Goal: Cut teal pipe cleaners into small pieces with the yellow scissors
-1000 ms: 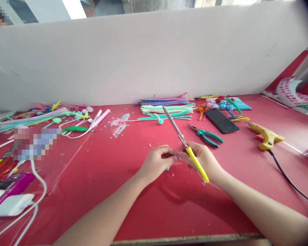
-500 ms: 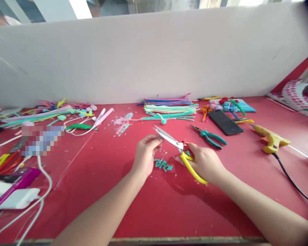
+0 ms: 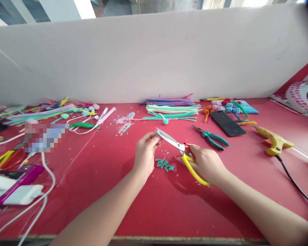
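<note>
Left hand [image 3: 145,153], right hand [image 3: 207,162] bare; forearms [image 3: 113,201] bare, slender.

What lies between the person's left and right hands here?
In the head view, the yellow-handled scissors, held in the right hand, extend across to the left hand; short teal clippings lie between them on the red tabletop.

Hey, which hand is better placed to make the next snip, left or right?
Probably the right hand: it holds the scissors by their yellow handles, with the blades angled toward the left hand, whose fingers curl close beside the tips.
</note>
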Tool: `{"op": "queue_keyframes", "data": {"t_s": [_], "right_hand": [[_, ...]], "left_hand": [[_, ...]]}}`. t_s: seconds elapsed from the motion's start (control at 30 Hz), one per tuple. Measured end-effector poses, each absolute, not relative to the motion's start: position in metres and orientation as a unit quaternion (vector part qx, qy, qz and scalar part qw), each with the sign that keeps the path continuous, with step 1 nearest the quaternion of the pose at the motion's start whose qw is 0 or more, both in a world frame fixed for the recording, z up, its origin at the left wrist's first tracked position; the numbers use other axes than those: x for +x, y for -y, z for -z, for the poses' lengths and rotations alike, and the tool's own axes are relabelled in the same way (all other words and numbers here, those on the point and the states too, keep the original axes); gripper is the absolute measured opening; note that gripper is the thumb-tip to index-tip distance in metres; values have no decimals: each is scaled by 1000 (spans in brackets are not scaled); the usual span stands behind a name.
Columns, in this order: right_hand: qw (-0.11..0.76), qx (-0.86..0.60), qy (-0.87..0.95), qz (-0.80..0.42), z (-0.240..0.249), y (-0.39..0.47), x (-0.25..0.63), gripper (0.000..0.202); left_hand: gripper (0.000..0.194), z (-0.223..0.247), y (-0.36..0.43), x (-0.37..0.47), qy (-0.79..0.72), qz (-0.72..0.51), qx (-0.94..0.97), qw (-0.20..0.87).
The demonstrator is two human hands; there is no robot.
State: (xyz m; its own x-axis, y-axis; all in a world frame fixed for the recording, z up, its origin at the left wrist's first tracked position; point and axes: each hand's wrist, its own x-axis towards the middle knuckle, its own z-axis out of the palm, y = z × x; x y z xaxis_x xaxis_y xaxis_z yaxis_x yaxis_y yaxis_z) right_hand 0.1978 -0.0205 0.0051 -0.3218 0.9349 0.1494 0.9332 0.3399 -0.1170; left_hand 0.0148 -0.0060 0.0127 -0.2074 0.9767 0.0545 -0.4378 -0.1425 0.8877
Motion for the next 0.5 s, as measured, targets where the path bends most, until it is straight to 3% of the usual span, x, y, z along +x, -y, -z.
{"op": "queue_keyframes", "data": {"t_s": [0.5], "right_hand": [[93, -568, 818, 2, -5, 19, 201, 36]], "left_hand": [[9, -11, 4, 14, -387, -671, 349, 527]]}}
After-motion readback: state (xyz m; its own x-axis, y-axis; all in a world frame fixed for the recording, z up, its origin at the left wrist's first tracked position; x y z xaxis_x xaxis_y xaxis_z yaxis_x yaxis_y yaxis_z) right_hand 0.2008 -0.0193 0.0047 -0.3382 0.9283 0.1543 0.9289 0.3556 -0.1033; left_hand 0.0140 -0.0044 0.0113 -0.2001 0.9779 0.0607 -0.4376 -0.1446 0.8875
